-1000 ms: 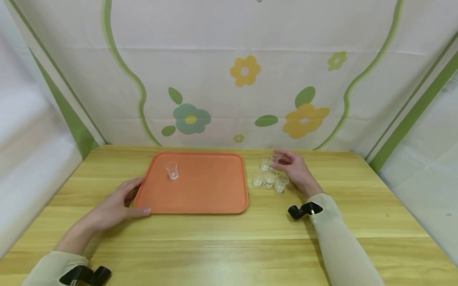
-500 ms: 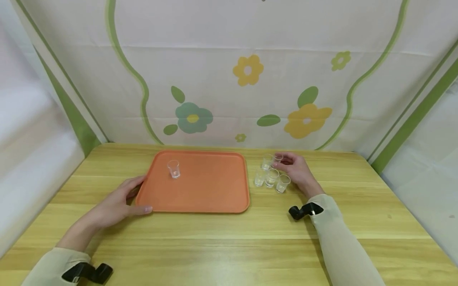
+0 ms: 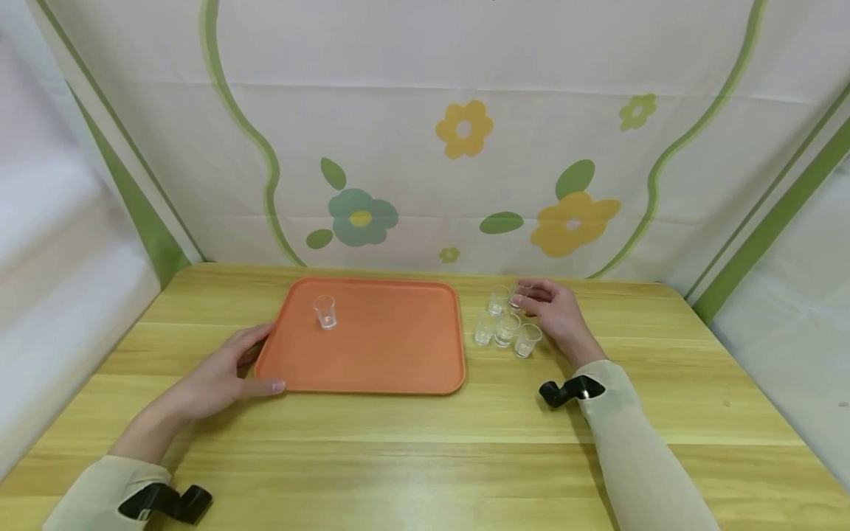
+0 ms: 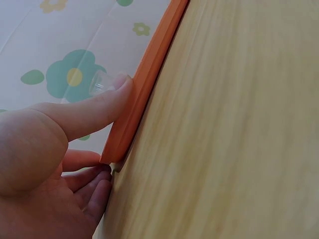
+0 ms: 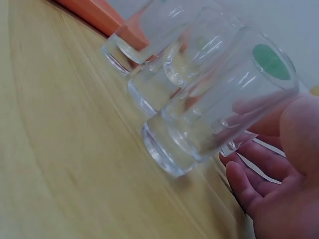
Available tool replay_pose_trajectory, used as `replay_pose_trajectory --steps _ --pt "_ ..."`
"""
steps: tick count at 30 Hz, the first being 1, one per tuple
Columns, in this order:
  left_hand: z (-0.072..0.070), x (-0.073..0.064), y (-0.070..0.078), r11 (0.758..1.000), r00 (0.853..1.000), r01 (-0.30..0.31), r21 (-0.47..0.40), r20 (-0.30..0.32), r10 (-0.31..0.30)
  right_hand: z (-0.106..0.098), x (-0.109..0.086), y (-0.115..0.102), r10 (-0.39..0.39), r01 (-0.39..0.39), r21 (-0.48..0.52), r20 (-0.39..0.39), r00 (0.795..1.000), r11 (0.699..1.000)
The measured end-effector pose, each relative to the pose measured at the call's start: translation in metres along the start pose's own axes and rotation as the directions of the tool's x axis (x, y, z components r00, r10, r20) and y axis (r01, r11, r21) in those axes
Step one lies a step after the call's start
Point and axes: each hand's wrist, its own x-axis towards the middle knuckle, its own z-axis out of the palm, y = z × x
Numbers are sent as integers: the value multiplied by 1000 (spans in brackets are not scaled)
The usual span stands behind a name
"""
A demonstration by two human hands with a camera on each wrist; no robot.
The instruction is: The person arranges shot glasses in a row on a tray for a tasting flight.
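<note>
An orange tray (image 3: 392, 343) lies left of centre on the table, with one clear shot glass (image 3: 325, 313) upright on it. My left hand (image 3: 215, 377) grips the tray's near left corner; in the left wrist view the thumb (image 4: 102, 109) lies on the rim and the fingers curl at the corner. Right of the tray, my right hand (image 3: 559, 316) pinches the back right shot glass (image 3: 519, 296) of a small cluster. That glass is mostly hidden by nearer ones in the right wrist view. Just beside the hand stands the front right shot glass (image 5: 209, 114).
Several more clear glasses stand close together, including a back left glass (image 3: 499, 300), a front left glass (image 3: 483, 330) and a middle glass (image 3: 507, 330). The wooden table (image 3: 425, 457) ends at a flower-printed cloth (image 3: 412, 133) behind. Black wrist mounts (image 3: 571, 391) sit on both sleeves.
The right hand and its glass have shifted slightly right, away from the back left glass. The left hand stays on the tray. The head view has drifted a little.
</note>
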Motion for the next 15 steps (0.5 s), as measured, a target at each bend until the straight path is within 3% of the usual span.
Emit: replay_pose_trajectory --steps 15 --pt "-1 0 -1 1000 1000 1 -7 5 -1 -2 -7 -25 -16 19 61 -44 999 998"
